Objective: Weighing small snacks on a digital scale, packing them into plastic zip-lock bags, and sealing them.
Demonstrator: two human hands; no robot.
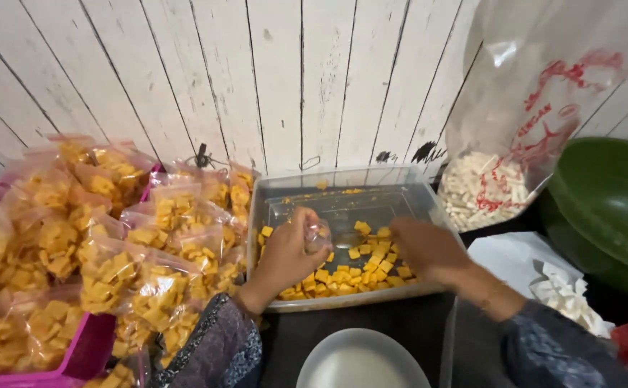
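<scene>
I see open room in the upper half of the clear rectangular plastic tray (pixel 271 188); heaped clear bags of orange snack squares (pixel 105 244) crowd frame left, a green bowl (pixel 608 194) blocks right.

right hand (pixel 429 251): blurred, grip unclear | green bowl (pixel 608 201): cut off right

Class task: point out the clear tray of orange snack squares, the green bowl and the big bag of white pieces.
clear tray (pixel 342 178), head view, bare back rim.
green bowl (pixel 608 194), head view, inner wall.
big bag of white pieces (pixel 536 79), head view, clear upper plastic.
</scene>
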